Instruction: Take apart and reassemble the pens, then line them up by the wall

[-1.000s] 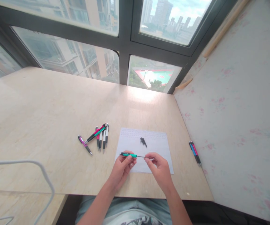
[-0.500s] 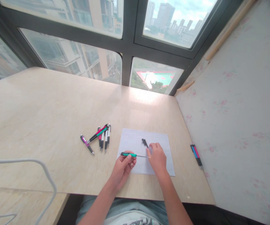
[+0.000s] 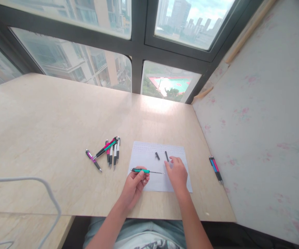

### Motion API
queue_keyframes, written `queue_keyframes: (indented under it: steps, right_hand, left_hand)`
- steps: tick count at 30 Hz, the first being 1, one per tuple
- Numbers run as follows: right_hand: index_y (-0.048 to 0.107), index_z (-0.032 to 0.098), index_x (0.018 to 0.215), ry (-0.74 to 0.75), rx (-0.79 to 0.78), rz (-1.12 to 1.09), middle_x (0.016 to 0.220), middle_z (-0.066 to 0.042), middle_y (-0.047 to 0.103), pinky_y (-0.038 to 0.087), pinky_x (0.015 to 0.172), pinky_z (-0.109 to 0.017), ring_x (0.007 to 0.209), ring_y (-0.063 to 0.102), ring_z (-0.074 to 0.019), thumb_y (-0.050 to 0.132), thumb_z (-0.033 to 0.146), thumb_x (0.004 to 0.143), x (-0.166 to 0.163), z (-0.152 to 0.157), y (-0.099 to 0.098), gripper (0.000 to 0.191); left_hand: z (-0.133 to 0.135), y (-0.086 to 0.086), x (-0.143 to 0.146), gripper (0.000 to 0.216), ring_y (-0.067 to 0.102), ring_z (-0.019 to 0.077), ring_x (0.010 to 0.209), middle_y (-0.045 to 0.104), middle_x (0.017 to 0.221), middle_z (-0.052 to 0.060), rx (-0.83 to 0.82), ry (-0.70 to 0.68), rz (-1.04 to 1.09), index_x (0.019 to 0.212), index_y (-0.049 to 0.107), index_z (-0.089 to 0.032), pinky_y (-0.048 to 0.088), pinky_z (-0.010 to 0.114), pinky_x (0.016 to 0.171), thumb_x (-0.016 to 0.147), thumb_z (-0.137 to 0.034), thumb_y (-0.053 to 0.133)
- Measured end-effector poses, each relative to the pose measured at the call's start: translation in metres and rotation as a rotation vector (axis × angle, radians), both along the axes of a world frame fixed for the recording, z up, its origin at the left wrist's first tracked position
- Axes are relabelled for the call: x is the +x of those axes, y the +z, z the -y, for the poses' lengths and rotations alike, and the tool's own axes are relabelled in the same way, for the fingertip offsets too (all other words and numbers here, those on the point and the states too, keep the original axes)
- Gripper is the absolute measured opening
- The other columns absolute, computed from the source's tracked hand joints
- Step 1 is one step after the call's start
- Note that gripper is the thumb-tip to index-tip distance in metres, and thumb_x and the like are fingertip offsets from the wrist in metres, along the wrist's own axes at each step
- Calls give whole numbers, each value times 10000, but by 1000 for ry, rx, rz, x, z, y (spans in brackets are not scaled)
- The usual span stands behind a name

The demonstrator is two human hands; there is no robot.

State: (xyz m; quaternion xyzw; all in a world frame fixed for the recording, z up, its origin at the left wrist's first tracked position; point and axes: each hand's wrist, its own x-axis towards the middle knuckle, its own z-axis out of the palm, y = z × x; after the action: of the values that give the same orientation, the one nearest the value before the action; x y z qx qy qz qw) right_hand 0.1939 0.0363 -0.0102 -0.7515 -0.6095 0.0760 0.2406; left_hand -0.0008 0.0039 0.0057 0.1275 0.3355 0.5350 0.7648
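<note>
My left hand (image 3: pixel 136 181) is closed around the green barrel of a pen (image 3: pixel 143 170). The pen's front grip is off, so a thin refill (image 3: pixel 156 172) sticks out bare to the right. Over the right side of a sheet of paper (image 3: pixel 149 185), my right hand (image 3: pixel 177 173) has its thumb and fingers apart, with nothing seen held between them. Just beyond its fingertips is a slim black pen part (image 3: pixel 166 155); whether they touch it I cannot tell. A shorter black pen part (image 3: pixel 157 156) lies on the paper to its left.
A pile of click pens (image 3: pixel 110 152) in pink, green and white lies left of the paper, a purple pen (image 3: pixel 93 160) beside it. Blue and pink pens (image 3: pixel 216 170) lie along the right wall. A white cable (image 3: pixel 48 190) loops at the left; windows (image 3: pixel 136 48) stand behind the table.
The slim black part has shifted right, away from the shorter one. My right hand has moved slightly right. My left hand still holds the green pen. The view has shifted a little.
</note>
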Motion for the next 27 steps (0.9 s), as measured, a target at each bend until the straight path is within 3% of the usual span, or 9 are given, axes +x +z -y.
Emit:
queue_keyframes:
  steps: [4,7,10,12,14,20,27]
  right_hand:
    - [661,198,897,-34,-4,44,919,-94,631,369,582,-275,818,573,-211,490,308,861,-5,-10,5,206]
    - [662,191,849,-36,40,-49,914,-101,643,413,638,-302,836,574,-224,477,288,860,0,-9,9,209]
    - [663,178,859,18,33,-377,865,-91,666,470,659,-324,768,600,-213,513,357,857,11,5,16,233]
    - [666,176,879,62,-51,-657,800,-76,672,496,595,-308,717,617,-209,563,404,841,19,19,23,254]
    - [681,178,932,101,-80,-782,830,-82,672,512,580,-296,742,624,-210,617,413,817,25,34,32,270]
    - [695,212,897,225,35,-762,933,-89,653,523,695,-314,892,609,-222,593,337,860,31,52,56,165]
    - [703,227,898,323,45,-685,880,-70,653,515,675,-314,808,615,-205,571,279,866,16,46,61,145]
  left_hand:
    - [1,2,1,207,613,111,687,679,768,38,6,5,-13,901,670,-144,484,225,680,749,-246,766]
    - [1,4,1,190,613,109,689,680,765,40,12,4,-15,894,670,-144,478,218,684,759,-246,758]
    - [1,5,1,193,611,109,680,678,758,38,2,20,-22,885,672,-144,473,218,680,747,-240,767]
    - [1,4,1,192,611,111,684,676,761,38,3,28,-31,887,672,-146,471,220,681,749,-239,766]
    - [1,2,1,188,609,111,687,674,763,37,11,36,-44,892,671,-148,467,216,671,754,-240,760]
    - [0,2,2,183,607,119,701,673,775,39,31,47,-83,893,674,-149,460,216,646,760,-248,753]
    - [1,2,4,164,605,129,703,676,774,45,54,-8,-135,887,675,-148,457,232,666,766,-235,744]
